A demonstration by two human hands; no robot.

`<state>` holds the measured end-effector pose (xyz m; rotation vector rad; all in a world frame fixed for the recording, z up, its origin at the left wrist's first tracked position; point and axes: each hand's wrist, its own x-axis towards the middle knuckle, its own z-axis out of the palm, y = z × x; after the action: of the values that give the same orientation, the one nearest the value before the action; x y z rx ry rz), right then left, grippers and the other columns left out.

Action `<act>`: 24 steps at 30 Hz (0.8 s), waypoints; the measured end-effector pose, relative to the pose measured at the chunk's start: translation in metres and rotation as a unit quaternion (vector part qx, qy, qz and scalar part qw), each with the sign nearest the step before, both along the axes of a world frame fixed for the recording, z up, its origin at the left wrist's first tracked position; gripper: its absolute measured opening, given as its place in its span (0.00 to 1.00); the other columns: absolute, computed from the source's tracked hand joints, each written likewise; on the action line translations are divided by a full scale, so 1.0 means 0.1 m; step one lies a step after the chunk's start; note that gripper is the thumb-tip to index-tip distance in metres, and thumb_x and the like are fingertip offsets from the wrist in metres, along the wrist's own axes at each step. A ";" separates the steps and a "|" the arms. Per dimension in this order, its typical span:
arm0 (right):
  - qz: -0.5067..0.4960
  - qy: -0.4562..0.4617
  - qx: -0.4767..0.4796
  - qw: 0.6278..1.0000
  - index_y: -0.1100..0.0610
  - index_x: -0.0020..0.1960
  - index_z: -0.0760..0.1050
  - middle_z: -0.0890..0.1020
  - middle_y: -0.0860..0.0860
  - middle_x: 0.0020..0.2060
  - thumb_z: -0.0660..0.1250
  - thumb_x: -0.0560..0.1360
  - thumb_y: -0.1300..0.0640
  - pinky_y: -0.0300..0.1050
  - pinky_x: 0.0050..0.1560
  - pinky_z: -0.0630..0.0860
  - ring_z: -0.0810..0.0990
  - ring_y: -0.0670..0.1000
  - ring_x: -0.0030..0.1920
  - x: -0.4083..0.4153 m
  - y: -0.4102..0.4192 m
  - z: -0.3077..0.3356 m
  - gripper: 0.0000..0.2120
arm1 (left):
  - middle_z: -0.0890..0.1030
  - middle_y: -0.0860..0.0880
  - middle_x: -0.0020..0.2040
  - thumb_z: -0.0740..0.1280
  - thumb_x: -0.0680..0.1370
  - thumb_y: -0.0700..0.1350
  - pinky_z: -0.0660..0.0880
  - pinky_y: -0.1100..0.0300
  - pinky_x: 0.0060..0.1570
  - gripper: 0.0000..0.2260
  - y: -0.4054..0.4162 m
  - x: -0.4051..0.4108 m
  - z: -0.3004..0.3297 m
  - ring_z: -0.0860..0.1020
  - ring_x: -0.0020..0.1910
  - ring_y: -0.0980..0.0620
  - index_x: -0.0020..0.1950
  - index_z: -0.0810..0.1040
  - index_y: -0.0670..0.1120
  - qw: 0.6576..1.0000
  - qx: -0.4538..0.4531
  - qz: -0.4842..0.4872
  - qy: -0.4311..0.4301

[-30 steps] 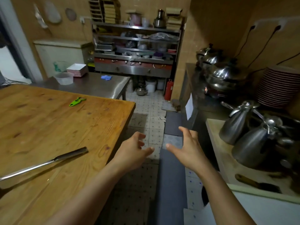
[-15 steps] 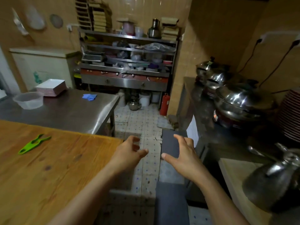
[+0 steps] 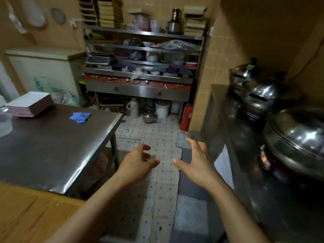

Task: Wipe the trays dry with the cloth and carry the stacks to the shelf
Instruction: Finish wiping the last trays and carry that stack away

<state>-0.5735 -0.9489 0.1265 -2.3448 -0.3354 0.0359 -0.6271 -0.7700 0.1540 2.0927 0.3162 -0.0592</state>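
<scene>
Two hands, left hand [image 3: 138,160] and right hand [image 3: 196,160]; one stack of trays [image 3: 29,104]; one blue cloth [image 3: 80,117]; one fire extinguisher [image 3: 186,117]; one kettle [image 3: 149,116]

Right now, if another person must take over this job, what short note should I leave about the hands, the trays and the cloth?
Left hand: empty, fingers loosely spread, held over the floor aisle.
Right hand: empty too, fingers spread, beside the left.
Stack of trays: sits at the far left of the steel table.
Blue cloth: lies on the same table, just right of the stack and apart from it.
Shelf: stands against the back wall, already crowded.
Done: cannot tell whether any trays are wiped.
Left: take the cloth, wipe the trays if still wet, then carry the stack to the shelf.
</scene>
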 end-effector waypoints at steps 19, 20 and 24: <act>0.183 0.025 -0.046 0.982 0.42 0.74 0.47 0.52 0.43 0.72 0.65 0.72 0.39 0.46 0.68 0.60 0.54 0.51 0.73 4.19 1.25 -0.02 0.38 | 0.77 0.49 0.59 0.69 0.75 0.50 0.75 0.60 0.48 0.23 1.14 3.56 -0.21 0.77 0.53 0.54 0.68 0.67 0.51 0.984 -0.026 0.174 -0.005; 0.189 0.020 -0.042 0.981 0.42 0.74 0.47 0.51 0.42 0.72 0.66 0.72 0.39 0.46 0.68 0.59 0.54 0.50 0.73 4.40 1.41 -0.01 0.38 | 0.77 0.49 0.60 0.69 0.75 0.51 0.75 0.60 0.48 0.23 1.28 3.78 -0.23 0.77 0.53 0.54 0.68 0.67 0.51 0.983 -0.025 0.183 -0.012; 0.199 0.011 -0.049 0.979 0.43 0.74 0.48 0.52 0.41 0.71 0.66 0.72 0.39 0.43 0.66 0.59 0.55 0.49 0.73 5.20 1.97 0.03 0.39 | 0.76 0.47 0.61 0.68 0.76 0.50 0.76 0.56 0.52 0.24 1.79 4.60 -0.19 0.77 0.55 0.51 0.69 0.66 0.49 0.978 -0.026 0.206 -0.011</act>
<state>-0.0531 -0.7520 0.1291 -2.3341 -0.8035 0.2767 -0.1676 -0.5914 0.1350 1.9358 0.7195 0.2001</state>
